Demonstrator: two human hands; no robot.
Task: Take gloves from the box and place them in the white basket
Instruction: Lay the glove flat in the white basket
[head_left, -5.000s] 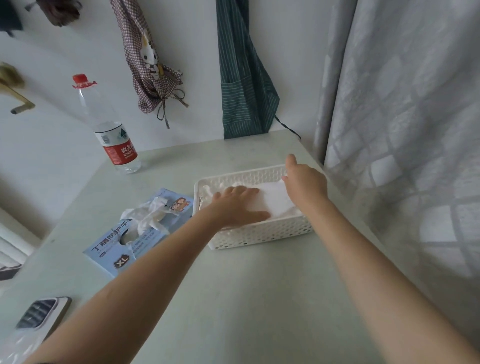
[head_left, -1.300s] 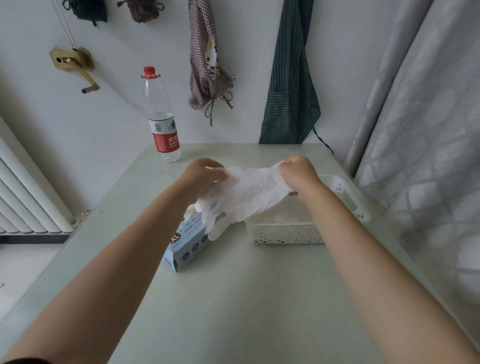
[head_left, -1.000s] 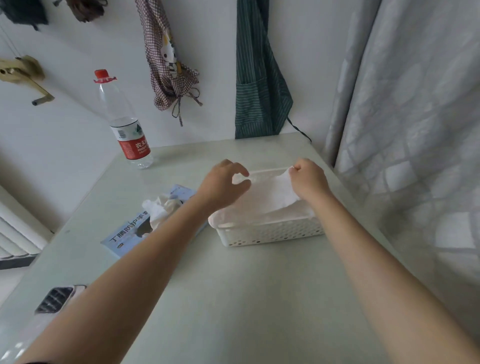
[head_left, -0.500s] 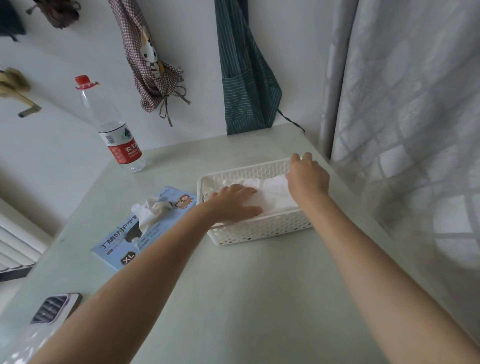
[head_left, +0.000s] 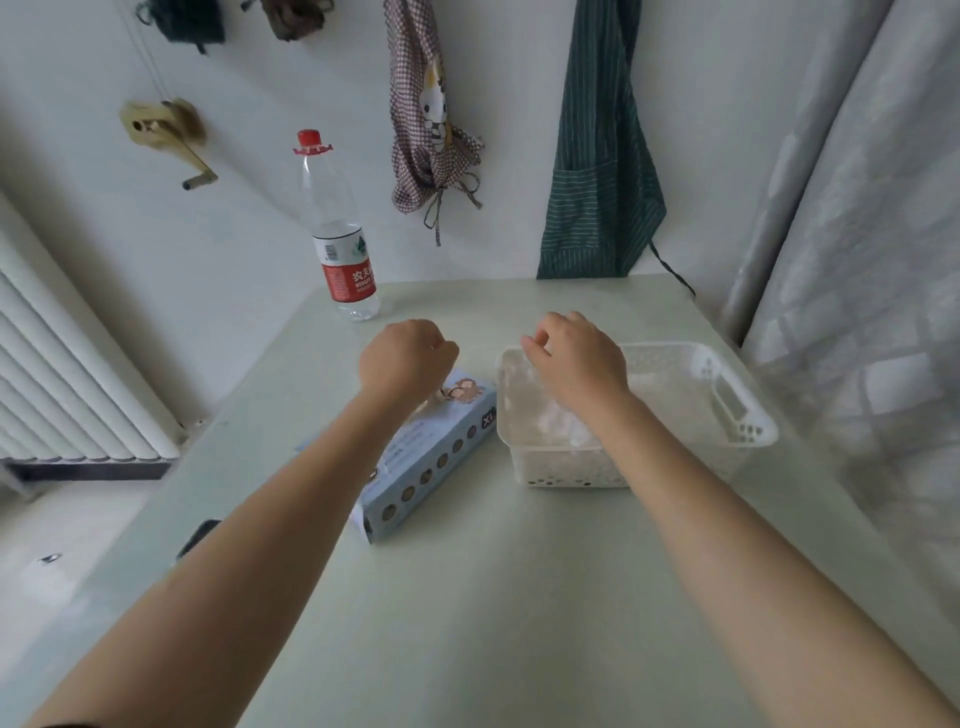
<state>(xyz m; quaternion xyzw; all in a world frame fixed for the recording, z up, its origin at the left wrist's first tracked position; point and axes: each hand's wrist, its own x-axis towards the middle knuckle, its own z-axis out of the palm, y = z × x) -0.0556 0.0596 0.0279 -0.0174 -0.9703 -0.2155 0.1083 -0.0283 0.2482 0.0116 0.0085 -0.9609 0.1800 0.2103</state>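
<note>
Left hand (head_left: 402, 358) hovers curled, holding nothing, over the glove box (head_left: 431, 457); right hand (head_left: 576, 358) hangs loosely curled (nothing held) above the white basket (head_left: 727, 395) of gloves (head_left: 550, 415).

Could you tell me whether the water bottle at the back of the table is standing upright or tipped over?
Upright. The water bottle stands on its base on the table near the wall, red cap on top.
</note>
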